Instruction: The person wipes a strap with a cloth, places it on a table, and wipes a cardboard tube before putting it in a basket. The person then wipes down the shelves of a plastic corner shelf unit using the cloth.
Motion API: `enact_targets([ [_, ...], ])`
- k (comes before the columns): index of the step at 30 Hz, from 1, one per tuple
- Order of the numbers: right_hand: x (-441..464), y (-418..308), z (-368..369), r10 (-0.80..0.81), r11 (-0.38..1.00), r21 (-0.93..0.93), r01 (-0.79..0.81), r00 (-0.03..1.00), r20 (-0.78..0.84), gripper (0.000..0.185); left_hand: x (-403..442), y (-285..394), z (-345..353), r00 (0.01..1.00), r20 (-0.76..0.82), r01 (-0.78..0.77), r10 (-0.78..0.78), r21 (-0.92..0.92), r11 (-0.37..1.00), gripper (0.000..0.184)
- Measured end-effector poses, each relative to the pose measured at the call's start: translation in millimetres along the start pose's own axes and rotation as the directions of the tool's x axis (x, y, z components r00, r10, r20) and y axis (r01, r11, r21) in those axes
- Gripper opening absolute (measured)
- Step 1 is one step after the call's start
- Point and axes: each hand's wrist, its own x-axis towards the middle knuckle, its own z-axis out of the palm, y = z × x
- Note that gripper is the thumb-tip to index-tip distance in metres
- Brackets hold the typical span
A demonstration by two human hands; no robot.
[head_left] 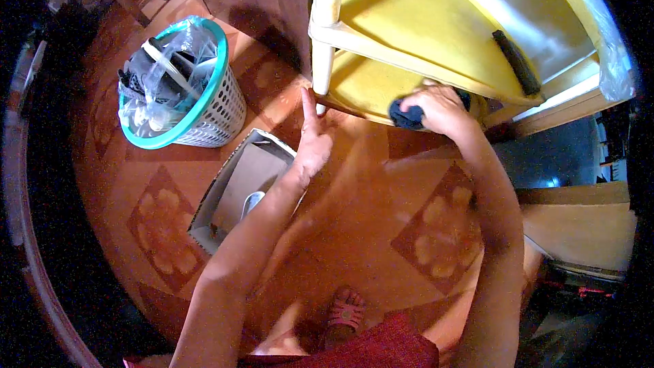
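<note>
My right hand is closed over a dark cloth, which lies against the lower yellow shelf of a corner rack near its front edge. Part of the cloth is hidden under the fingers. Beside the foot of the rack's white post is my left hand, one finger stretched upward and nothing visible in it. Whether that finger touches the post I cannot tell. The upper yellow shelf sits above my right hand, with a dark elongated object along its right side.
To the left stands a white perforated basket with a teal rim, full of plastic bags and dark items. An open cardboard box sits on the patterned floor, partly behind my left forearm. A wooden panel rises behind.
</note>
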Motion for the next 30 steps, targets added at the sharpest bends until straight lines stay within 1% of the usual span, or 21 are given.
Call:
enact_targets([
  [2,-21,21,5,0.023,0.998,-0.060,-0.023,1.000,-0.001,0.037,1,1,-1,1.000,0.001,0.019,-0.019,-0.046,0.999,0.085],
  [3,-34,30,6,-0.010,0.991,-0.135,-0.006,0.994,-0.113,0.030,1,1,-1,0.999,-0.001,0.041,-0.041,-0.090,0.995,0.084],
  [4,-43,39,12,-0.005,0.991,-0.137,-0.011,0.993,-0.116,0.030,1,-1,-3,0.999,0.004,0.038,-0.038,-0.092,0.995,0.084],
  [5,-49,47,21,0.007,0.888,-0.438,-0.136,0.959,-0.285,0.026,2,-4,-5,0.998,0.015,0.069,-0.068,-0.078,0.995,0.084],
  [7,-62,39,16,-0.037,0.685,-0.664,-0.299,0.896,-0.442,0.022,4,-8,-7,0.995,0.029,0.097,-0.096,-0.063,0.993,0.085],
  [10,-101,13,-12,0.262,0.751,-0.530,-0.393,0.915,-0.307,0.027,3,-7,-7,0.999,0.029,0.041,-0.039,-0.083,0.996,0.082],
  [11,-112,5,-20,0.322,0.947,0.058,-0.317,0.924,-0.208,0.031,1,-1,-4,0.999,-0.001,0.034,-0.034,-0.115,0.993,0.081],
  [12,-122,-2,-21,0.309,0.750,0.636,-0.181,0.946,-0.095,0.036,-3,8,1,0.999,-0.032,0.026,-0.030,-0.146,0.989,0.081],
  [14,-135,3,15,0.247,0.836,0.525,-0.161,0.964,-0.099,0.043,-26,27,15,0.984,-0.089,0.137,-0.152,-0.156,0.978,0.081],
  [16,-141,-13,12,0.307,0.755,0.626,-0.193,0.948,-0.078,0.041,-41,36,21,0.990,0.095,0.087,-0.103,0.163,0.983,0.067],
  [18,-147,-20,28,0.460,0.339,0.934,-0.112,0.886,-0.061,0.041,-59,50,49,0.861,0.183,0.505,-0.475,-0.191,0.842,0.053],
  [19,-147,-22,40,0.356,0.264,0.959,-0.106,0.935,0.006,0.040,-62,64,58,0.861,0.183,0.504,-0.474,-0.187,0.843,0.053],
  [20,-145,-41,35,0.356,-0.034,0.974,-0.223,0.908,0.220,0.041,-64,79,67,0.803,0.232,0.591,-0.548,-0.193,0.784,0.047],
  [21,-144,-47,52,0.319,-0.223,0.952,-0.209,0.907,0.274,0.038,-66,87,70,0.737,0.279,0.671,-0.615,-0.198,0.715,0.043],
  [22,-137,-56,60,0.272,-0.406,0.892,-0.197,0.906,0.324,0.036,-71,83,68,0.740,0.274,0.669,-0.615,-0.204,0.714,0.043],
  [24,-138,-76,36,0.191,-0.472,0.849,-0.240,0.911,0.364,0.038,-78,72,62,0.858,0.123,0.514,-0.500,-0.172,0.840,0.033],
  [26,-129,-102,24,0.107,-0.528,0.801,-0.283,0.913,0.394,0.040,-82,76,62,0.872,0.018,0.475,-0.489,-0.275,0.836,0.026],
  [27,-126,-115,27,0.257,-0.075,0.967,-0.243,0.932,0.254,0.044,-82,74,60,0.905,0.015,0.418,-0.424,-0.207,0.885,0.025],
  [28,-126,-123,32,0.319,0.398,0.897,-0.192,0.946,0.061,0.048,-81,80,57,0.931,0.014,0.363,-0.365,-0.137,0.922,0.023],
  [29,-123,-124,58,0.391,0.582,0.803,-0.128,0.910,-0.138,0.055,-78,85,55,0.923,0.090,0.384,-0.374,-0.157,0.910,0.017],
  [30,-120,-120,55,0.383,0.585,0.801,-0.124,0.913,-0.138,0.055,-69,96,48,0.924,0.081,0.381,-0.373,-0.159,0.911,0.017],
])
